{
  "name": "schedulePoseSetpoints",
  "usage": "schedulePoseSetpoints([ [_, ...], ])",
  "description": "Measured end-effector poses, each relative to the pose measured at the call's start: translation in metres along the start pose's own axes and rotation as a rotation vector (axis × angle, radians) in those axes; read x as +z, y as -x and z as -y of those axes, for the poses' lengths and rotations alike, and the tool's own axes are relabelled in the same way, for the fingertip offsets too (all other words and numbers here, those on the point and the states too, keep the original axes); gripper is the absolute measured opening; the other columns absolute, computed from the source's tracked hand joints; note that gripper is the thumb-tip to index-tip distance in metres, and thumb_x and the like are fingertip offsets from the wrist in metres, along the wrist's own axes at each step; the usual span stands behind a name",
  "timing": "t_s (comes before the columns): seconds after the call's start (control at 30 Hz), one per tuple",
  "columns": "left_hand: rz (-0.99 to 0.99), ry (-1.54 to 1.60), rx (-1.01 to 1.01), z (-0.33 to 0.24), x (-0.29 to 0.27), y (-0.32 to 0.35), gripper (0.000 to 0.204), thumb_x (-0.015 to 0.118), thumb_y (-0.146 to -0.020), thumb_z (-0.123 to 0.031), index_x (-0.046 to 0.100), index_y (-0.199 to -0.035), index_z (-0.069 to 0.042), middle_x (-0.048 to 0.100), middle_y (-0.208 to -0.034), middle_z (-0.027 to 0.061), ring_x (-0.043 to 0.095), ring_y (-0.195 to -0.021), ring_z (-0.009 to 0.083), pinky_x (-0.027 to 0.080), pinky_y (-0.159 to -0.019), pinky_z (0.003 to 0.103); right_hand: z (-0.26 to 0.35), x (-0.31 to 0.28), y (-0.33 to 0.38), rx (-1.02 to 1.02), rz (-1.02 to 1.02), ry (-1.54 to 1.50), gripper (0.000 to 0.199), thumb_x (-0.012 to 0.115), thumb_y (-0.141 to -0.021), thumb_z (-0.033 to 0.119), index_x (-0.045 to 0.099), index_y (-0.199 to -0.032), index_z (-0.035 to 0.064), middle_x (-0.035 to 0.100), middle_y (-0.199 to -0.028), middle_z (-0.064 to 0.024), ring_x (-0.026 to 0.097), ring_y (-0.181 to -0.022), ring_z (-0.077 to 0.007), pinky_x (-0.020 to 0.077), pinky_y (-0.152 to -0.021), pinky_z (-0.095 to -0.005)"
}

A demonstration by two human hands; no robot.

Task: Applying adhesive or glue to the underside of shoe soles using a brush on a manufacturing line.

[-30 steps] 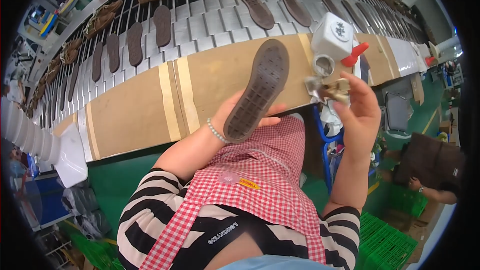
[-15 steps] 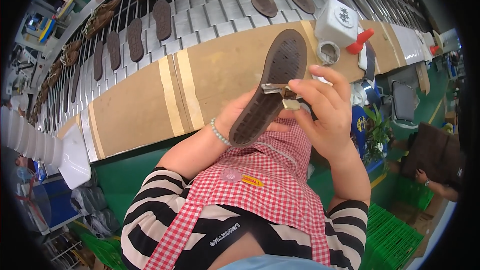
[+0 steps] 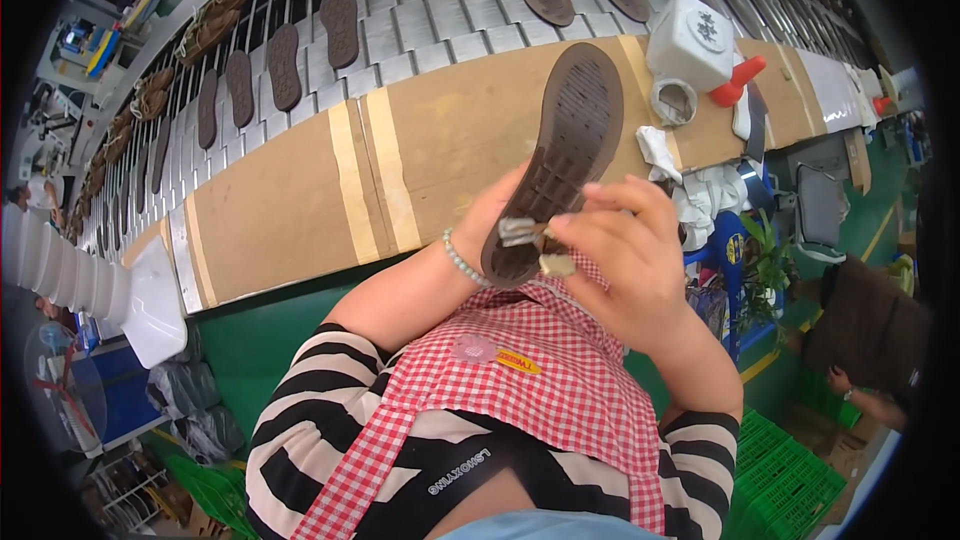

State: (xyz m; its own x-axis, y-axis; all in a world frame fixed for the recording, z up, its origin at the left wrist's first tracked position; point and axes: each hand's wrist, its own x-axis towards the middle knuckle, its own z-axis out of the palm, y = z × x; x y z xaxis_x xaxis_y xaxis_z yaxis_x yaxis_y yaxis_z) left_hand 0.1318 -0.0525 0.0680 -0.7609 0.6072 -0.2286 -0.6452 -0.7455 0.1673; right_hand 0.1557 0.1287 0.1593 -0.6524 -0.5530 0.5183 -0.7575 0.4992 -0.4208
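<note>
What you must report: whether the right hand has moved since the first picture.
Yes: the right hand moved left and bodyward, relative to the white jug.

bright, even light; the silvery-tipped tool (image 3: 518, 231) at the right fingers (image 3: 603, 232) looks smeared (slightly), while beyond them conveyor slats (image 3: 440, 12) gleam, bending toward the black rim.

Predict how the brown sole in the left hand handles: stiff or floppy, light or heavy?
The brown sole is probably fairly stiff: its far end projects beyond the left hand without visible droop. It's likely light for its size, since its exposed face looks hollowed into cells. The patterned surface suggests it may not be very slippery.
</note>
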Motion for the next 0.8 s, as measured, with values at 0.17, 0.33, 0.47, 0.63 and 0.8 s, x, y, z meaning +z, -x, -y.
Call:
schedulePoseSetpoints([
  [0.17,0.076,0.039,-0.015,-0.001,0.009,0.002,0.045,0.042,-0.107,-0.040,0.060,-0.127,-0.004,0.069,-0.117,0.0149,0.070,-0.099,0.0241,0.060,-0.082,0.039,-0.001,0.002,0.002,-0.010,-0.054,-0.001,0.046,0.078,-0.062,0.006,0.073,-0.108,0.0117,0.070,-0.103,-0.0024,0.061,-0.113,-0.0262,0.0422,-0.103,-0.0505],
  [0.33,0.148,0.101,0.019,-0.001,-0.009,-0.004,0.042,0.038,-0.108,-0.031,0.056,-0.130,-0.001,0.066,-0.119,0.0160,0.069,-0.101,0.0252,0.059,-0.087,0.039,0.005,0.005,0.000,-0.005,-0.014,-0.032,0.045,0.078,-0.062,0.006,0.073,-0.107,0.0110,0.070,-0.101,-0.0025,0.062,-0.112,-0.0263,0.0419,-0.103,-0.0509],
  [0.47,0.218,0.148,0.004,-0.003,-0.022,-0.009,0.043,0.034,-0.108,-0.027,0.052,-0.135,0.002,0.064,-0.124,0.0197,0.067,-0.106,0.0287,0.058,-0.092,0.042,0.009,0.006,0.001,-0.077,0.046,-0.074,0.042,0.078,-0.064,0.009,0.074,-0.105,0.0118,0.070,-0.101,-0.0009,0.061,-0.114,-0.0249,0.0406,-0.105,-0.0508],
  [0.63,0.330,0.247,-0.113,-0.005,-0.007,-0.002,0.044,0.034,-0.108,-0.026,0.051,-0.136,0.003,0.063,-0.126,0.0209,0.066,-0.107,0.0306,0.058,-0.093,0.044,0.005,-0.006,-0.003,-0.202,0.186,-0.011,0.035,0.079,-0.068,0.015,0.075,-0.103,0.0186,0.072,-0.105,0.0031,0.061,-0.113,-0.0247,0.0371,-0.110,-0.0506],
  [0.8,0.210,0.201,-0.206,-0.006,0.004,0.001,0.043,0.035,-0.108,-0.026,0.050,-0.137,0.002,0.061,-0.129,0.0213,0.066,-0.108,0.0321,0.058,-0.094,0.045,0.009,-0.027,-0.013,-0.216,0.245,0.030,0.032,0.077,-0.071,0.017,0.075,-0.102,0.0198,0.073,-0.105,0.0040,0.061,-0.113,-0.0242,0.0369,-0.111,-0.0503],
])
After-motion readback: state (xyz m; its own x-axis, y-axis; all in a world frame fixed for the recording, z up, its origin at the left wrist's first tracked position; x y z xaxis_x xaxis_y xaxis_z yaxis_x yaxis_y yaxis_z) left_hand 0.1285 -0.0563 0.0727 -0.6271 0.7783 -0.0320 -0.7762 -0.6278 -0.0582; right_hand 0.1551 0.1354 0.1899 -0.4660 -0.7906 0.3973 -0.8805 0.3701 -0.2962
